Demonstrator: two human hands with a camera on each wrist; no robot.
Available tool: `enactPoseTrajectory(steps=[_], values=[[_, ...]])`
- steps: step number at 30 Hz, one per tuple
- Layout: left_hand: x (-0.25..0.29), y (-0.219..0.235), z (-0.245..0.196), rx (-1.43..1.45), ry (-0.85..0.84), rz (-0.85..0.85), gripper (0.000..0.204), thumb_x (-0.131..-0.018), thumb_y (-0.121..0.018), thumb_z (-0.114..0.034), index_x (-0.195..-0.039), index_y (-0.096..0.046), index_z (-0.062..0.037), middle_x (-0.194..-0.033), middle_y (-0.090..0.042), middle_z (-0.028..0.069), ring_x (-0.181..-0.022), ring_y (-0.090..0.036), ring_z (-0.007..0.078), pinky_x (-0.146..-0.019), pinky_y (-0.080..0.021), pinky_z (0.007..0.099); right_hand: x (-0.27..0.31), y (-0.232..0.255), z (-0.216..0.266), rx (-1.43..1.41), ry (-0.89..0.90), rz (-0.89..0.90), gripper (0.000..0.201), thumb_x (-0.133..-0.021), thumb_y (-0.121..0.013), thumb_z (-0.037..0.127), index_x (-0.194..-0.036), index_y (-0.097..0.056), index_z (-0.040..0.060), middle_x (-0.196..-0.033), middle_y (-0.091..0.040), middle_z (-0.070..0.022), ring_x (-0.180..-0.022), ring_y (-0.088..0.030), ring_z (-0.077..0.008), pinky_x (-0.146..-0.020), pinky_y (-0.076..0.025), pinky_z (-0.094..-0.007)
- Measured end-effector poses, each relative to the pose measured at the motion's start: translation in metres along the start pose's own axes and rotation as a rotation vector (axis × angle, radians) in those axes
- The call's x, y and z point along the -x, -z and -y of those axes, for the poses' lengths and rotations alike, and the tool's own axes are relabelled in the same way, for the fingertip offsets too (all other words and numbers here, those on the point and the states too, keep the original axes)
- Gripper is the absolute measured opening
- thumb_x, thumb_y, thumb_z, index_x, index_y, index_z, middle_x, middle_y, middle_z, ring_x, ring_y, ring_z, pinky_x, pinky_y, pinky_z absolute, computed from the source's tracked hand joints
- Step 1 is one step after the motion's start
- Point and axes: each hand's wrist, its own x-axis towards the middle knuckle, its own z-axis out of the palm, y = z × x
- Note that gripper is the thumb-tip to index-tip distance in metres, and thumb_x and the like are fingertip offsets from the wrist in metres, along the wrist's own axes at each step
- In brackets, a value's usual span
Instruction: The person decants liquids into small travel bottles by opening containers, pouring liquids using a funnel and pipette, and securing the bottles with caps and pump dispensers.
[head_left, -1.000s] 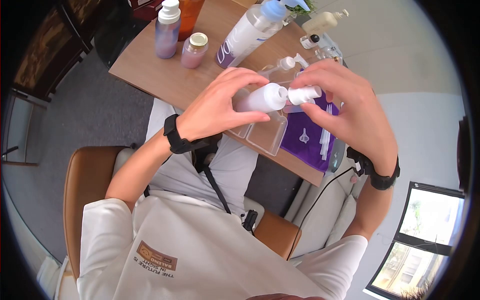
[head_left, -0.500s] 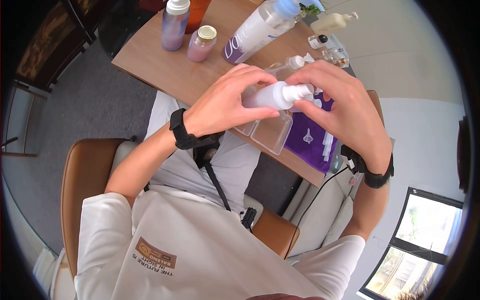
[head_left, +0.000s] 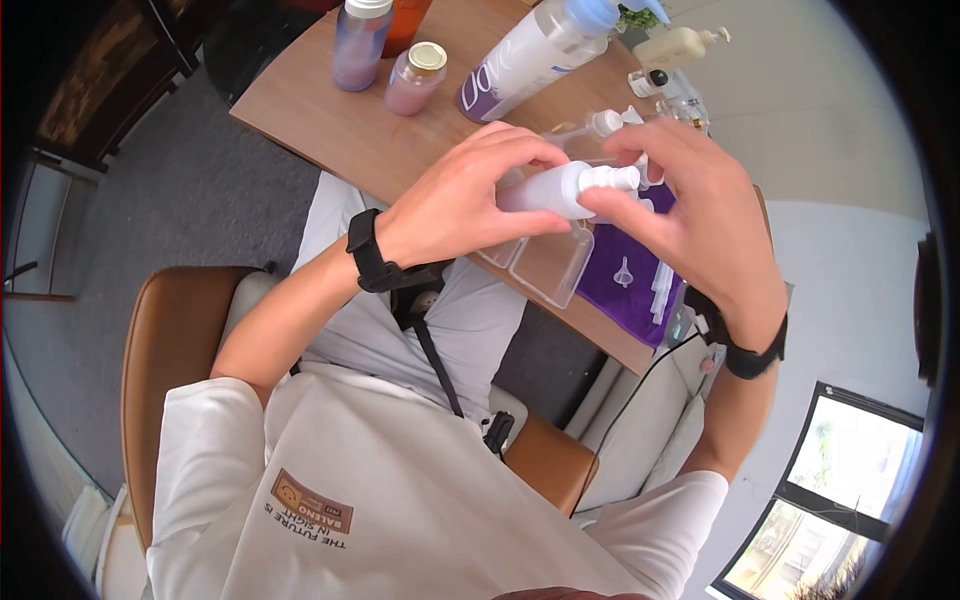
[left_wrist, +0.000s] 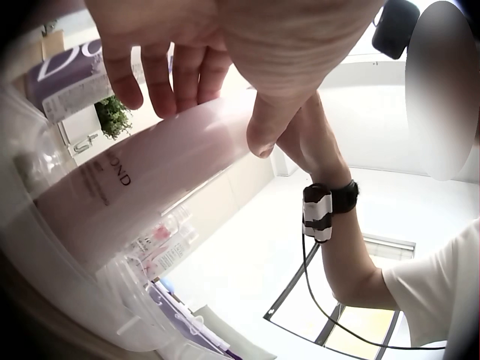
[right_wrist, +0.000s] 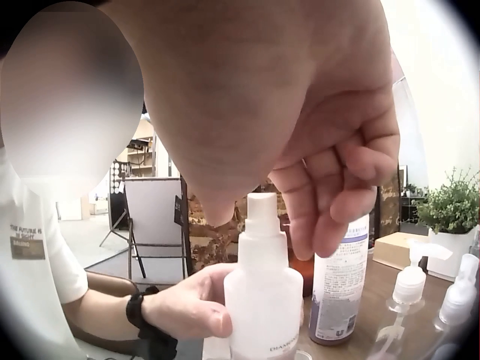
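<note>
The left hand [head_left: 460, 200] holds a translucent pinkish bottle [head_left: 540, 194] between thumb and fingers, tilted in the head view. A white stepped spray top [head_left: 612, 178] sits on the bottle's neck. Around that top the right hand [head_left: 705, 205] is spread, thumb on the near side and fingers beyond. In the right wrist view, gaps show between the spray top [right_wrist: 262, 232] and the fingers of the right hand [right_wrist: 259, 236]. Dark lettering marks the bottle [left_wrist: 142, 172] in the left wrist view, beside the thumb of the left hand [left_wrist: 214, 120].
On the wooden table [head_left: 300, 110] stand a large Dove pump bottle [head_left: 530, 65], a gold-lidded jar [head_left: 415, 78] and a blue-tinted bottle [head_left: 360, 45]. Clear trays [head_left: 553, 262] lie below the hands. A small funnel [head_left: 623, 272] rests on a purple cloth [head_left: 610, 295].
The spray top, earlier held apart from the bottle's mouth, came onto its neck. Since then the right hand's pinch has loosened and its fingers have spread. The left hand has kept its hold.
</note>
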Motion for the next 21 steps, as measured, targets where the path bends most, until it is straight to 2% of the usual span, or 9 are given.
enactPoseTrajectory(steps=[3, 6, 12, 15, 18, 21], values=[[0.0000, -0.0007, 0.0010, -0.004, -0.012, -0.006, 0.052, -0.080, -0.091, -0.025, -0.123, -0.070, -0.0032, -0.124, -0.071, 0.0127, -0.118, -0.064, 0.0302, -0.104, -0.049, 0.0412, 0.0020, 0.0049, -0.0056, -0.196, 0.026, 0.081, 0.029, -0.083, -0.085, 0.022, -0.106, -0.074, 0.0065, -0.097, -0.071, -0.0057, -0.077, -0.060, -0.0197, -0.065, -0.048, -0.0328], [-0.0005, -0.0030, 0.0045, -0.015, -0.049, -0.024, 0.052, -0.080, -0.091, -0.025, -0.123, -0.070, -0.0030, -0.122, -0.071, 0.0125, -0.116, -0.064, 0.0299, -0.103, -0.050, 0.0410, 0.0028, 0.0018, -0.0091, -0.114, 0.049, 0.061, 0.027, -0.086, -0.084, 0.029, -0.099, -0.075, 0.0065, -0.094, -0.073, -0.0084, -0.078, -0.070, -0.0269, -0.069, -0.055, -0.0358], [-0.0001, -0.0025, 0.0037, -0.013, -0.033, -0.019, 0.052, -0.080, -0.091, -0.025, -0.123, -0.070, -0.0032, -0.121, -0.071, 0.0123, -0.114, -0.064, 0.0291, -0.102, -0.050, 0.0410, 0.0001, -0.0003, -0.0047, 0.166, -0.114, 0.176, 0.026, -0.086, -0.083, 0.029, -0.092, -0.075, 0.0059, -0.085, -0.072, -0.0085, -0.076, -0.070, -0.0268, -0.067, -0.054, -0.0361], [-0.0006, -0.0013, 0.0002, -0.009, -0.025, -0.015, 0.052, -0.080, -0.091, -0.024, -0.123, -0.070, -0.0034, -0.121, -0.071, 0.0120, -0.114, -0.064, 0.0287, -0.102, -0.050, 0.0412, 0.0036, -0.0031, -0.0073, 0.027, 0.001, 0.030, 0.028, -0.086, -0.084, 0.032, -0.093, -0.075, 0.0059, -0.086, -0.072, -0.0087, -0.073, -0.068, -0.0260, -0.066, -0.053, -0.0365], [0.0003, -0.0020, 0.0016, -0.007, -0.028, -0.020, 0.052, -0.080, -0.091, -0.024, -0.123, -0.070, -0.0034, -0.122, -0.071, 0.0115, -0.115, -0.064, 0.0285, -0.102, -0.050, 0.0413, 0.0016, 0.0042, -0.0037, -0.171, -0.007, 0.045, 0.034, -0.085, -0.085, 0.037, -0.092, -0.075, 0.0058, -0.086, -0.072, -0.0090, -0.072, -0.068, -0.0257, -0.065, -0.052, -0.0371], [-0.0003, -0.0032, 0.0041, -0.011, -0.040, -0.023, 0.052, -0.080, -0.091, -0.024, -0.123, -0.070, -0.0034, -0.122, -0.071, 0.0111, -0.115, -0.063, 0.0285, -0.102, -0.050, 0.0410, 0.0040, 0.0033, -0.0081, -0.109, -0.025, 0.090, 0.031, -0.085, -0.085, 0.033, -0.096, -0.075, 0.0065, -0.087, -0.072, -0.0085, -0.071, -0.066, -0.0244, -0.065, -0.052, -0.0364]])
